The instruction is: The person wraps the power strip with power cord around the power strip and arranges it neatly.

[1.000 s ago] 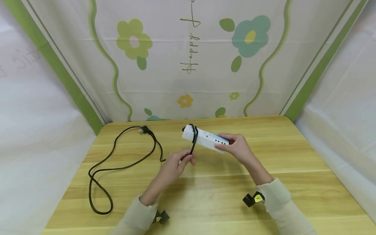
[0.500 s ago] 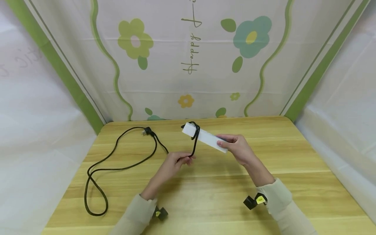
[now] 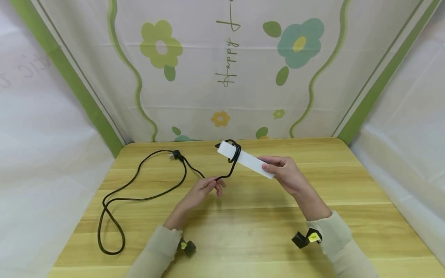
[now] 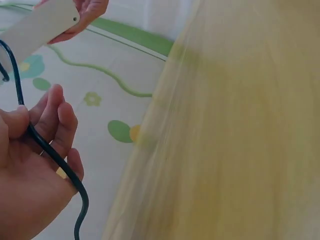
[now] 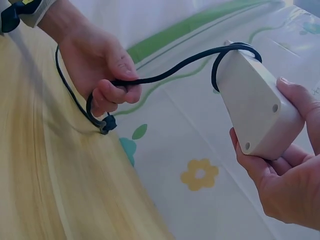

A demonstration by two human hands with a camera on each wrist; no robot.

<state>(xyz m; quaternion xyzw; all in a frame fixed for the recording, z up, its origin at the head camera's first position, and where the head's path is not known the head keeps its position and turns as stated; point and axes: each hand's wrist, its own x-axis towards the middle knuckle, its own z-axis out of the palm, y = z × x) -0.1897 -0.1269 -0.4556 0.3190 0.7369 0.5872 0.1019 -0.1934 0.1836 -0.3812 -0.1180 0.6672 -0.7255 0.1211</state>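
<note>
My right hand (image 3: 290, 177) grips one end of a white power strip (image 3: 249, 161), thumb on one face and fingers on the other. The strip's plain back, with screw holes at the corners, faces up in the right wrist view. Around its far end wraps the black cord (image 5: 187, 61). Between thumb and fingers my left hand (image 3: 199, 193) pinches that cord, which runs across the palm in the left wrist view. Beyond the hand the cord lies on the table in a long loop, with the plug (image 3: 176, 155) near the back edge. The socket side of the strip is hidden.
The wooden table (image 3: 243, 239) ends at a white cloth backdrop (image 3: 194, 88) printed with flowers. White sheets stand to the left and right. Each wrist carries a small black camera (image 3: 299, 239) at the sleeve.
The power strip has rolled over in my right hand, from its port side to its plain back. My left hand has shifted slightly left along with the cord, and the loop on the table slid a little.
</note>
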